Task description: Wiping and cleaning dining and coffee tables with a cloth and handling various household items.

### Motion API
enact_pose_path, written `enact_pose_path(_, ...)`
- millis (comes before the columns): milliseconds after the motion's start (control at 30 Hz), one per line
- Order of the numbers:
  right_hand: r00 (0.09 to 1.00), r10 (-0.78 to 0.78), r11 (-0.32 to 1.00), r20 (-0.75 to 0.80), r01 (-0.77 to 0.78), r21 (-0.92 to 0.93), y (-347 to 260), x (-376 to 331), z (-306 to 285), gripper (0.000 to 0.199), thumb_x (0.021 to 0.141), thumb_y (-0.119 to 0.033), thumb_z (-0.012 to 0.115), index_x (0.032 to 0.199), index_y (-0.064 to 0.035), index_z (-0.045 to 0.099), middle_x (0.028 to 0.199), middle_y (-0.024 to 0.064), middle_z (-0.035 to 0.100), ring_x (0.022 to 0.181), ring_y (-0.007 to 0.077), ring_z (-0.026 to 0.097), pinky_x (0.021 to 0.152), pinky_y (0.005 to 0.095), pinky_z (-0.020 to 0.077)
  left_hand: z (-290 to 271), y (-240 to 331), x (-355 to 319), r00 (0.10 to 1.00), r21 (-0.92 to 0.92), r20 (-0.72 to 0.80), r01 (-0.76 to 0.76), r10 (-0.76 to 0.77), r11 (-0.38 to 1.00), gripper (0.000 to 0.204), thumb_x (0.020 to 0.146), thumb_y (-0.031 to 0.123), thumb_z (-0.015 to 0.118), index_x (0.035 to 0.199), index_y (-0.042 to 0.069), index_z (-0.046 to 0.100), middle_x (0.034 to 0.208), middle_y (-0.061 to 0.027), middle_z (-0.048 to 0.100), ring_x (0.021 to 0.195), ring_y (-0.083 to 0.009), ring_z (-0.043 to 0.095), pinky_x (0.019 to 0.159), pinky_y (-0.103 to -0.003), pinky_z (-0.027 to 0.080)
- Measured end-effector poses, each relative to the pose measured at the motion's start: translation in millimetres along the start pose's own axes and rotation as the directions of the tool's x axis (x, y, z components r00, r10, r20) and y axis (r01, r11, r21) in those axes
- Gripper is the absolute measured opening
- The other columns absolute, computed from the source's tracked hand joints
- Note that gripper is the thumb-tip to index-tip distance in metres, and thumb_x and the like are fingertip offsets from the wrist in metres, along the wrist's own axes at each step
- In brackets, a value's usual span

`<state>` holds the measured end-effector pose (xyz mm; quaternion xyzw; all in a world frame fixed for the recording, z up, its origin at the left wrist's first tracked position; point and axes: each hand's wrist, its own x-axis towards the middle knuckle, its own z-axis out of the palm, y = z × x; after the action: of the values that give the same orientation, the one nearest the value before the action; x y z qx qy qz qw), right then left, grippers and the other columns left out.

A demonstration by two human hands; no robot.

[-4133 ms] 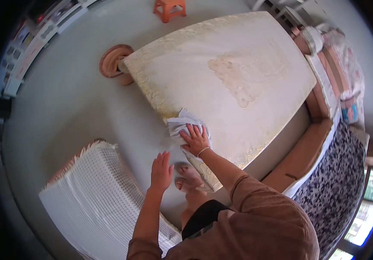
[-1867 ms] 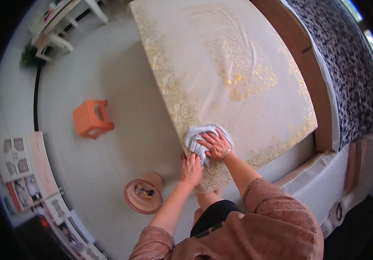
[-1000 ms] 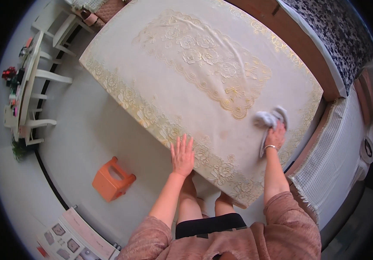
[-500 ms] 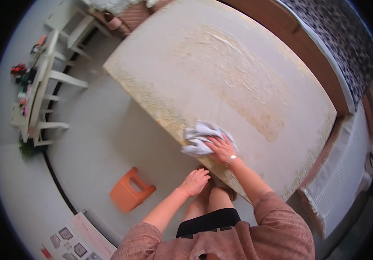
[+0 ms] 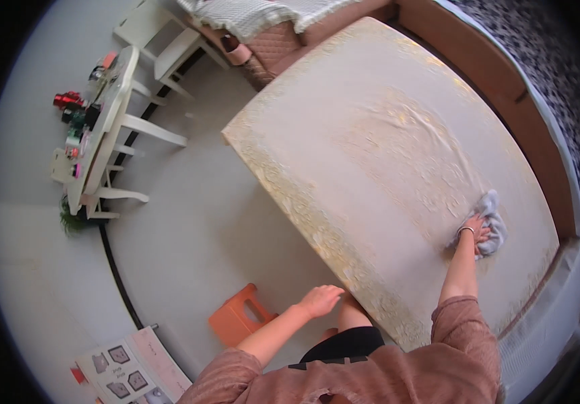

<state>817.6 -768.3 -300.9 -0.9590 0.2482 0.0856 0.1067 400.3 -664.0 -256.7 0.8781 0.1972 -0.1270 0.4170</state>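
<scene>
A large table (image 5: 303, 138) has a pale cover with a raised, gold-toned floral pattern along its edges and middle. On its right part lies a bunched white-grey cloth (image 5: 493, 222). My right hand (image 5: 478, 230) presses down on this cloth and grips it against the tabletop, arm stretched far out. My left hand (image 5: 321, 300) is beside the table's near-left edge, above my knee, with its fingers loosely extended and nothing in them. Whether its fingertips touch the edge I cannot tell.
An orange plastic stool (image 5: 239, 316) stands on the floor left of my legs. At the far left is a white table (image 5: 111, 124) with small items, beside a white chair (image 5: 175, 57). A pinkish-brown sofa (image 5: 276, 50) borders the far and right sides.
My right hand has swept the cloth from the table's near-left edge across to its right part. My left hand stays low by the edge. The view has shifted.
</scene>
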Motion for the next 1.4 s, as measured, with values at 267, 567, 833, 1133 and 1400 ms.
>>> enact_pose_path(267, -0.325, -0.862, -0.322, 0.388, 0.944, 0.075, -2.5, -258.0, 103.6, 0.041, 0.075, -0.028, 0.047, 0.115, -0.0192, 0.046, 0.132, 0.0033, 0.03, 0.122, 0.0245, 0.025, 0.095, 0.0562, 0.0149, -64.8, -31.4, 34.8, 0.936, -0.367, -0.106, 0.277, -0.336, 0.888, 0.024, 0.08, 0.019, 0.047, 0.097, 0.003, 0.053, 0.092, -0.015, 0.056, 0.085, -0.0296, 0.054, 0.074, -0.035, 0.043)
enact_pose_path(567, -0.319, -0.235, 0.874, 0.918, 0.345, 0.344, -9.2, -341.2, 50.0, 0.048, 0.083, -0.043, 0.043, 0.095, 0.0017, 0.054, 0.082, 0.0068, 0.058, 0.071, 0.0162, 0.054, 0.065, 0.0283, 0.0443, -139.5, -68.1, -47.8, 0.762, -0.794, -0.097, 0.329, -0.64, 0.511, 0.049, 0.082, 0.046, 0.041, 0.12, 0.016, 0.04, 0.118, -0.0083, 0.046, 0.108, -0.0227, 0.043, 0.088, -0.033, 0.035)
enact_pose_path(833, -0.141, -0.831, 0.386, 0.538, 0.551, 0.74, -69.5, -513.7, -21.8, 0.053, 0.087, -0.041, 0.029, 0.076, 0.0046, 0.055, 0.064, 0.0204, 0.055, 0.061, 0.0335, 0.054, 0.058, 0.0384, 0.0418, -195.6, -69.4, -43.4, 0.632, -0.801, 0.061, -0.43, -0.772, -0.416, 0.038, 0.085, 0.037, 0.036, 0.103, 0.006, 0.05, 0.104, -0.0066, 0.052, 0.095, -0.0203, 0.049, 0.083, -0.034, 0.04)
enact_pose_path(1133, -0.717, -0.697, -0.501, 0.004, 0.491, 0.713, -123.4, -716.7, -59.5, 0.021, 0.084, -0.021, 0.042, 0.086, 0.0001, 0.046, 0.068, 0.0217, 0.051, 0.062, 0.0373, 0.053, 0.05, 0.0416, 0.0434, -337.7, -180.1, -181.5, 0.734, -0.603, -0.254, -0.629, -0.63, -0.49, 0.031, 0.085, 0.026, 0.033, 0.101, 0.004, 0.049, 0.099, -0.0113, 0.053, 0.09, -0.0242, 0.052, 0.082, -0.038, 0.041)
enact_pose_path(1400, -0.614, -0.564, 0.152, 0.552, 0.58, 0.801, -203.1, -799.8, -42.7, 0.049, 0.085, -0.043, 0.035, 0.088, 0.0019, 0.056, 0.081, 0.0176, 0.058, 0.075, 0.0215, 0.055, 0.071, 0.032, 0.0423, -433.0, -235.1, -265.2, 0.712, -0.948, -0.316, -0.252, -0.626, 0.193, 0.029, 0.088, 0.023, 0.035, 0.108, 0.005, 0.045, 0.094, -0.0072, 0.054, 0.083, -0.0181, 0.056, 0.061, -0.029, 0.05)
